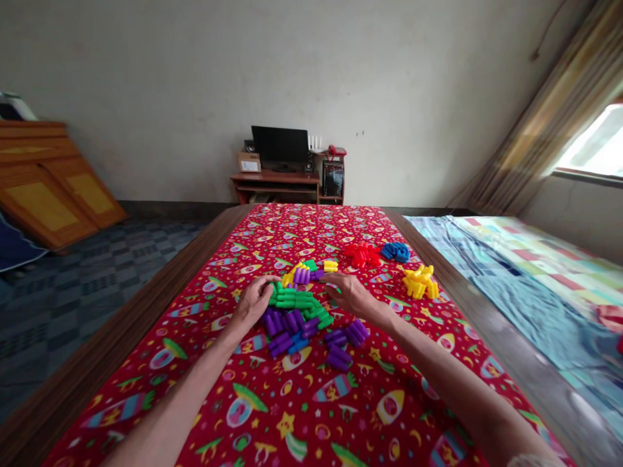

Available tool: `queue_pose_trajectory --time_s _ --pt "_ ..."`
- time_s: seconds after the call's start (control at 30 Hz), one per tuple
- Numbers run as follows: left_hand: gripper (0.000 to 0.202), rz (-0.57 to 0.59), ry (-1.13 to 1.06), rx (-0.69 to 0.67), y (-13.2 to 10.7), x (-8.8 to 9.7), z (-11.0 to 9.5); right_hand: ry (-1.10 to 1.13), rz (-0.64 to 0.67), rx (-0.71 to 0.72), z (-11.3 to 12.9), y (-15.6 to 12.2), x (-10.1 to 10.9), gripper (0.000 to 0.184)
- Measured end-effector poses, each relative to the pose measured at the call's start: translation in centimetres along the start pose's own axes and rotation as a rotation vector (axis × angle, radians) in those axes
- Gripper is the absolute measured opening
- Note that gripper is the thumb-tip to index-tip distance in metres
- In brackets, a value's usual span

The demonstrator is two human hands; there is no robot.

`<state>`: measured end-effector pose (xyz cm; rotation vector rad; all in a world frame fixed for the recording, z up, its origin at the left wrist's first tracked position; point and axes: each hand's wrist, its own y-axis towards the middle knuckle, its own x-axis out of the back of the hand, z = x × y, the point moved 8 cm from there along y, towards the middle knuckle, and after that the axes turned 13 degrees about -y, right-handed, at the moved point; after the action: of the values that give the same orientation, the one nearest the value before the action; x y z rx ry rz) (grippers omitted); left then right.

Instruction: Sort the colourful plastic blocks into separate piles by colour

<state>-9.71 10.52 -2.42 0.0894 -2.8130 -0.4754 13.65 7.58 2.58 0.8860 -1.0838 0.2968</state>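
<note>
Across the long dark wooden table (156,292), on its red rocket-printed cloth (370,428), a row of bright green plastic tube-shaped pieces (294,298) lies between my two hands. From the head view, its long axis runs left to right, then its right part slants down toward me. My left hand (254,299) is the nearer one: its fingertips touch the left end of the row, though I cannot tell whether that grip is closed or merely resting there. My right hand (353,293) hangs off the row's upper right, palm down, fingertips pointing left toward a small purple piece (316,275); whether that grip holds anything is too small to tell. Against the row's near side sits a cluster of purple tube-shaped plastic pieces (285,322) with a blue piece (298,342) among them. More loose purple pieces (339,357) lie below my right hand, closer to me. Beyond, toward the far right, are a red pile (363,255), a dark blue pile (395,251) and a yellow pile (421,281), all well apart from my left hand.
</note>
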Motion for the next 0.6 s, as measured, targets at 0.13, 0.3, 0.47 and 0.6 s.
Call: queue_pose_trajectory --time_s 0.13,0.3,0.47,0.6 --pt "0.054 -0.062 -0.003 -0.013 0.5 -0.1 0.7 -0.19 -0.091 -0.073 -2.2 -0.7 -1.2 0.039" --pt "0.05 0.136 0.141 0.016 3.3 -2.2 -0.2 -0.199 0.133 0.042 1.5 -0.6 -2.9 0.028" --pt "0.045 0.248 0.134 0.055 5.5 -3.9 -1.2 0.096 0.152 0.019 3.0 -0.5 -1.2 0.031" --pt "0.05 0.216 0.11 0.087 6.0 -3.4 -1.6 0.156 0.053 -0.185 -0.2 -0.8 0.0 0.024"
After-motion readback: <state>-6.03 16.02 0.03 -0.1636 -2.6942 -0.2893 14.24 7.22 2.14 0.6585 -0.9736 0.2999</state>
